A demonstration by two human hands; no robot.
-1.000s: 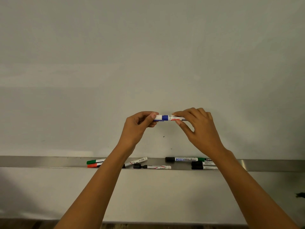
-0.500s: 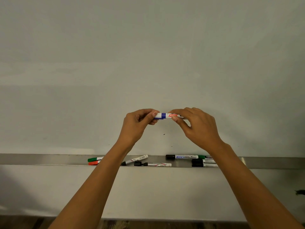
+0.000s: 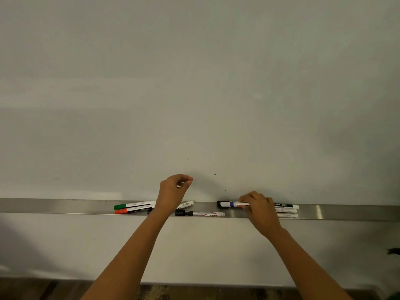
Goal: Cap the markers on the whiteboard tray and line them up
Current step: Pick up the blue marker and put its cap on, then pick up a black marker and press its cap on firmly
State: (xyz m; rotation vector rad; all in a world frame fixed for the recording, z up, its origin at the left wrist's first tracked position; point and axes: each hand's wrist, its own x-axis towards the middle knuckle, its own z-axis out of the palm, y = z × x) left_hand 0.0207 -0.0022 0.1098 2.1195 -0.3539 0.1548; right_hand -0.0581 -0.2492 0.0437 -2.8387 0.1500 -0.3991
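Observation:
My right hand pinches a white marker with a blue band and holds it flat at the metal tray, just in front of a black-capped marker. Above the tray, my left hand hovers with loosely curled fingers and holds nothing. Left on the tray lie a green-capped marker and a red-capped marker. A white marker lies slanted behind my left wrist. In front, a black-tipped marker lies with a loose black cap at its tip.
Three more markers lie stacked side by side to the right of my right hand. The whiteboard fills the view above the tray. The wall runs below the tray down to a dark floor strip.
Both hands came down from mid-board. My left hand let go of the blue-banded marker, and my right hand carried it down and right to the tray.

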